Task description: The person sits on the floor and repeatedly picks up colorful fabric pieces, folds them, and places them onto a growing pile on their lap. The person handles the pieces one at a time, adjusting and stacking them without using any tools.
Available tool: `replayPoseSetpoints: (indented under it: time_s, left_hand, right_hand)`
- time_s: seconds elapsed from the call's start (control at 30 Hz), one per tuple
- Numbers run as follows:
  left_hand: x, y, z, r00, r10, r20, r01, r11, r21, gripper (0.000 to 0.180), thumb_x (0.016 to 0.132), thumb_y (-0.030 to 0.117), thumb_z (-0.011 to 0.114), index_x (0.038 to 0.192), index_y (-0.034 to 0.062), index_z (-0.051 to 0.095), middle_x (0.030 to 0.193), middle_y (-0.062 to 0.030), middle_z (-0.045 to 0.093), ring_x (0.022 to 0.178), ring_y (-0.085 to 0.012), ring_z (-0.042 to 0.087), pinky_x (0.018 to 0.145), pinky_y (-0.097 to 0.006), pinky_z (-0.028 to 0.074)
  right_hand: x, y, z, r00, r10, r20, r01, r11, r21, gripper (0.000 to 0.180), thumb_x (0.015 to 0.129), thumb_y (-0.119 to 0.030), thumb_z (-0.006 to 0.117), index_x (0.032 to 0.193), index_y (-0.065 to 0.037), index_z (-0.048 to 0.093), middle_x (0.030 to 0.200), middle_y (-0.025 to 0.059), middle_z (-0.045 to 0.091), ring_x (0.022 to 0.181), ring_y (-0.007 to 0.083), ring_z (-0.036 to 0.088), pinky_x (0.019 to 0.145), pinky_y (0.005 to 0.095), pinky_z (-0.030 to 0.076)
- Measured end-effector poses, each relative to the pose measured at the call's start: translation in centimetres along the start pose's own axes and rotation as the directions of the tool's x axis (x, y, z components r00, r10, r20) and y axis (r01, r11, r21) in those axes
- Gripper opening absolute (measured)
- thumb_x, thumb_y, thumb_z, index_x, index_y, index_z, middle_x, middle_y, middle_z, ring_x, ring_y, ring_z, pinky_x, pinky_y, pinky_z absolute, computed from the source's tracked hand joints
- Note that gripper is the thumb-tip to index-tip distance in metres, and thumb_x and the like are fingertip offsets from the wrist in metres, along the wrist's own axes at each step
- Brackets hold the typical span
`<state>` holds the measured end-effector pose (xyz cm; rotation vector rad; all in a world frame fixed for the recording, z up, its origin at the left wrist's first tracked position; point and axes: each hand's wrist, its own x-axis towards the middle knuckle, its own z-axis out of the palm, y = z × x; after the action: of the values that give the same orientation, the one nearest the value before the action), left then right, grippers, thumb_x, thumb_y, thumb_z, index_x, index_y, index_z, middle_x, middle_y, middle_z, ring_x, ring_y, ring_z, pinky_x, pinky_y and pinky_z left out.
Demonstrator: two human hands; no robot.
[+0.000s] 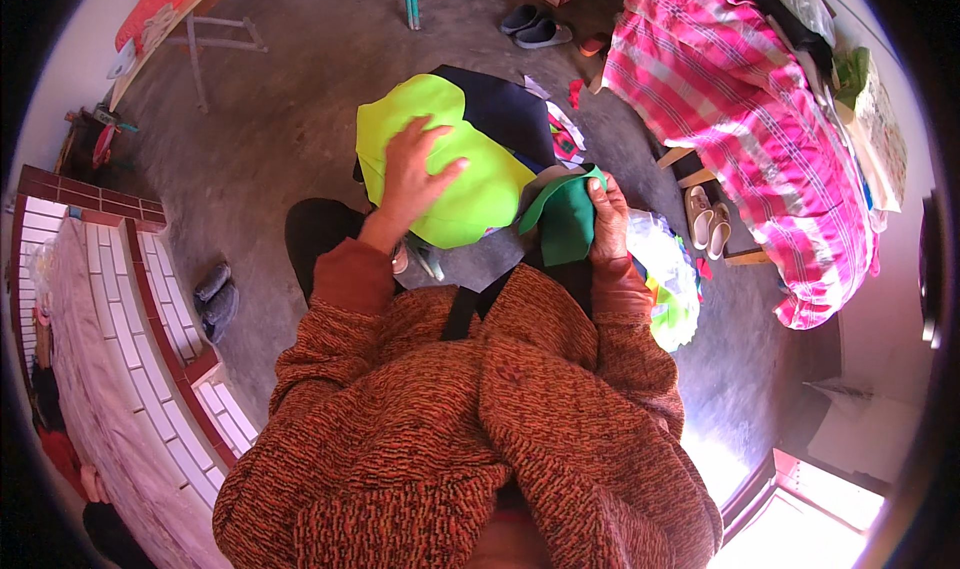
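Observation:
My left hand [415, 174] rests with spread fingers on a bright yellow-green piece of fabric [470, 174] in front of my lap. In my right hand [608, 219], a dark green piece of cloth [567, 219] is pinched between thumb and fingers near its upper corner. The green cloth hangs down beside the right end of the yellow-green fabric. Behind them lies a dark navy piece of fabric [505, 109], partly covered by the yellow-green one. What supports these pieces is hidden.
To my right, colourful scraps [672, 289] sit in a pale heap. A pink checked cloth [720, 99] covers furniture further right, with beige shoes [708, 224] beside it. Dark slippers [537, 27] lie ahead, grey ones [216, 301] at left near a white-tiled platform [130, 299].

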<state>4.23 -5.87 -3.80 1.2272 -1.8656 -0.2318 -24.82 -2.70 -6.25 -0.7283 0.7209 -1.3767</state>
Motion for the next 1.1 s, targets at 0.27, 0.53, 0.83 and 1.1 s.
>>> replayPoseSetpoints:
  time_s: [0.27,0.53,0.83,1.1]
  left_hand:
    - [-0.7,9.0,5.8,0.989,0.126,0.082,-0.099,0.955,-0.279,0.039,0.069,0.024,0.074,0.099,0.0055,0.060,0.109,-0.0157,0.059,0.095,-0.0339,0.057,0.083,-0.042,0.043]
    - [-1.4,8.9,6.0,0.945,-0.149,0.292,0.261,0.880,-0.398,0.014,0.087,0.012,0.060,0.091,0.0001,0.056,0.082,-0.0068,0.059,0.072,-0.0124,0.055,0.064,-0.027,0.044]
    - [-0.9,8.4,3.2,0.888,-0.286,0.361,0.453,0.408,-0.793,0.020,0.090,0.016,0.053,0.102,0.0004,0.055,0.079,0.0018,0.052,0.072,-0.0055,0.047,0.066,-0.022,0.041]
    - [-2.4,1.5,-0.7,0.818,-0.495,0.293,0.533,0.459,-0.711,0.021,0.085,0.009,0.058,0.102,-0.0009,0.053,0.084,-0.0014,0.055,0.075,-0.0079,0.050,0.067,-0.023,0.042]
  right_hand:
    - [-0.4,-0.4,1.3,1.000,-0.023,0.005,0.023,0.999,-0.025,0.018,0.087,-0.021,0.062,0.094,-0.005,0.057,0.090,0.0058,0.063,0.077,0.0135,0.060,0.073,0.0281,0.051]
    - [-0.4,-0.5,1.3,0.999,-0.046,-0.020,0.046,0.999,0.007,0.018,0.086,-0.025,0.064,0.087,-0.009,0.056,0.084,-0.0005,0.059,0.075,0.0099,0.055,0.072,0.0249,0.047]
    - [0.2,0.6,0.3,0.991,-0.086,0.099,0.082,0.996,0.039,0.012,0.084,-0.008,0.065,0.084,-0.009,0.052,0.077,0.0019,0.059,0.067,0.0110,0.054,0.064,0.0236,0.044]
    - [0.1,0.2,0.3,0.989,-0.100,0.105,0.095,0.994,0.060,0.006,0.087,-0.004,0.057,0.087,-0.008,0.052,0.085,0.0074,0.060,0.070,0.0142,0.054,0.063,0.0252,0.045]
